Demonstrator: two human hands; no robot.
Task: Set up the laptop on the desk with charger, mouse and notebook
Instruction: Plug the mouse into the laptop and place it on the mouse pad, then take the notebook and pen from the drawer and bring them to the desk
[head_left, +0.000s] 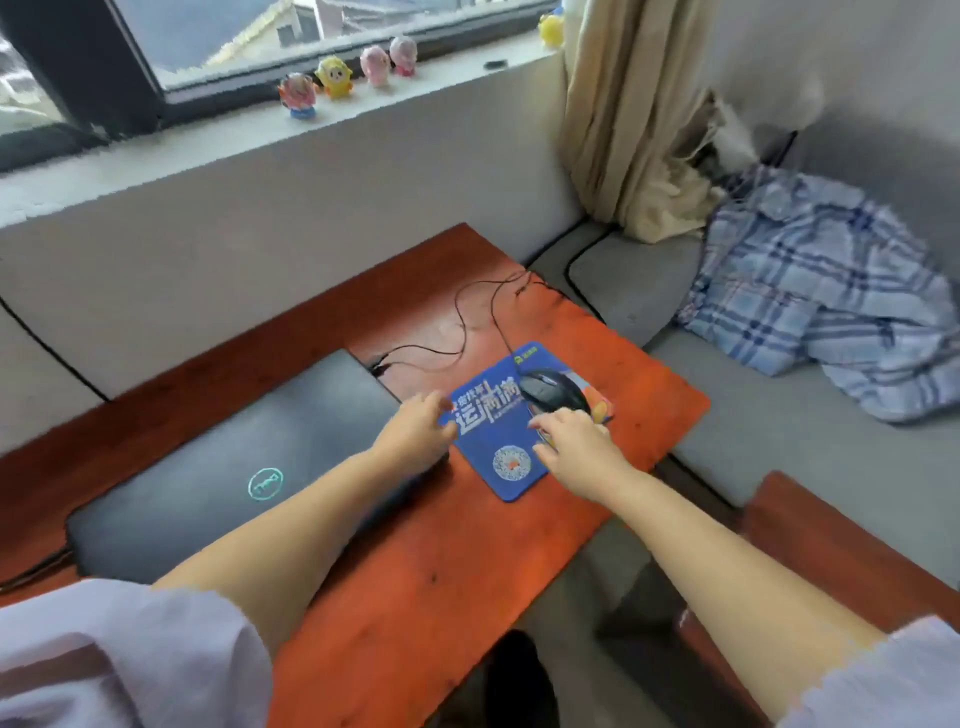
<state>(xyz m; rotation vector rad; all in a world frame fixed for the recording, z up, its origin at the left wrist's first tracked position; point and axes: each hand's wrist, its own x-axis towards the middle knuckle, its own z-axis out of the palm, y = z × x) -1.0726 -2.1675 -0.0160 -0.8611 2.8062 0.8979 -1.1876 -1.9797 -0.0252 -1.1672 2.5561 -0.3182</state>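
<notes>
While thin and floppy, mouse pad (501, 441): left hand (418, 428) apparently pinches its 9 o'clock edge; right hand (576, 447) rests splayed at 3 o'clock, below light mouse (553, 391).

Right edge of the closed laptop (228, 457) is covered by the left forearm. Near corner of the mouse pad (498, 441) is hidden under the right hand (576, 447); its printed characters are smeared by blur. Fingertips of the left hand (415, 431) are blurred at the pad's edge (contact cannot be settled). Rear of the mouse (553, 389) is masked by right fingers. A dark cable (31, 571) is cut off at the left border. Windowsill figurines (332, 78) are too soft for detail.
</notes>
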